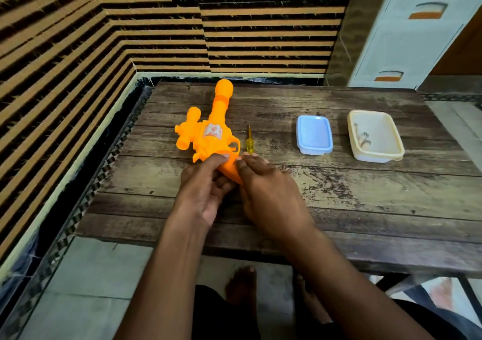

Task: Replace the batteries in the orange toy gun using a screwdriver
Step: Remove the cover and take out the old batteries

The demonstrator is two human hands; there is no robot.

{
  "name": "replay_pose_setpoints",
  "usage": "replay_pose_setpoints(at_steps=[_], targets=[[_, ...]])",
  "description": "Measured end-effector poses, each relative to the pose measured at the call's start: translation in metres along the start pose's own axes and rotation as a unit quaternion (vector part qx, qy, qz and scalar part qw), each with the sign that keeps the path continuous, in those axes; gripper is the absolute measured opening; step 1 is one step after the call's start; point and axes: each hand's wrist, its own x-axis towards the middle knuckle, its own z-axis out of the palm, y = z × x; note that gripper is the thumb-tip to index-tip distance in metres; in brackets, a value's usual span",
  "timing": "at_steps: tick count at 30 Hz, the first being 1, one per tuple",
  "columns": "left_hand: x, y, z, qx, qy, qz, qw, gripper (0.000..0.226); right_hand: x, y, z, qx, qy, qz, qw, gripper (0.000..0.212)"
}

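Observation:
The orange toy gun (211, 131) lies flat on the wooden table (339, 196), barrel pointing away from me. My left hand (203, 191) grips the gun's handle from the left, thumb on top. My right hand (268, 193) curls round the handle's right side, its fingertips on the orange plastic. A small screwdriver (249, 141) with a clear yellow handle lies on the table just right of the gun's trigger guard, untouched. The handle's underside is hidden by both hands.
A light blue plastic lid (314, 135) and a cream plastic box (375, 136) holding a few small batteries sit at the right of the table. A striped wall closes the left and back. A white drawer cabinet (412, 32) stands at the far right.

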Motion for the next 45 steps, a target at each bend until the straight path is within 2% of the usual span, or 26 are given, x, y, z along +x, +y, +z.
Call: replay_pose_setpoints(at_steps=[5, 7, 11, 16, 24, 26, 28, 31, 33, 37, 40, 45], targets=[[-0.004, -0.001, 0.003, 0.026, 0.010, 0.014, 1.000, 0.008, 0.001, -0.005, 0.006, -0.086, 0.012, 0.030, 0.996, 0.049], [-0.005, -0.001, 0.004, 0.030, 0.013, 0.021, 0.999, 0.009, 0.000, -0.006, 0.009, -0.104, 0.033, 0.020, 0.994, 0.035], [-0.005, 0.001, 0.005, 0.027, 0.022, 0.027, 0.999, 0.007, 0.001, -0.007, 0.013, -0.083, 0.083, -0.017, 0.993, 0.053], [-0.007, 0.002, 0.003, 0.019, 0.031, 0.024, 0.999, 0.004, -0.002, -0.005, 0.015, -0.070, 0.113, -0.054, 0.990, 0.046], [-0.004, 0.002, 0.002, 0.021, 0.053, 0.028, 0.998, 0.010, -0.014, 0.000, 0.023, 0.025, 0.201, -0.087, 0.975, 0.037], [-0.002, 0.002, 0.000, 0.024, 0.052, 0.028, 0.998, 0.007, -0.017, 0.000, 0.022, 0.099, 0.225, -0.062, 0.967, 0.033], [-0.001, 0.002, -0.001, 0.022, 0.053, 0.021, 0.998, 0.007, -0.021, 0.001, 0.019, 0.207, 0.267, -0.006, 0.941, 0.023], [0.003, 0.003, -0.003, -0.008, 0.059, 0.007, 0.998, 0.027, -0.023, 0.014, 0.009, 0.260, 0.301, 0.060, 0.916, 0.021], [0.004, 0.003, -0.005, -0.012, 0.065, 0.007, 0.998, 0.030, -0.022, 0.032, 0.002, 0.229, 0.276, 0.068, 0.931, 0.022], [0.004, 0.002, -0.007, 0.027, 0.080, 0.011, 0.996, 0.012, -0.021, 0.072, -0.009, 0.146, 0.176, 0.144, 0.963, 0.011], [0.005, 0.001, -0.006, 0.019, 0.082, 0.008, 0.996, 0.013, -0.030, 0.096, -0.021, 0.111, 0.130, 0.202, 0.964, 0.034], [0.008, -0.002, -0.001, 0.017, 0.084, -0.004, 0.996, 0.021, -0.048, 0.120, -0.024, 0.086, 0.070, 0.272, 0.956, 0.021]])
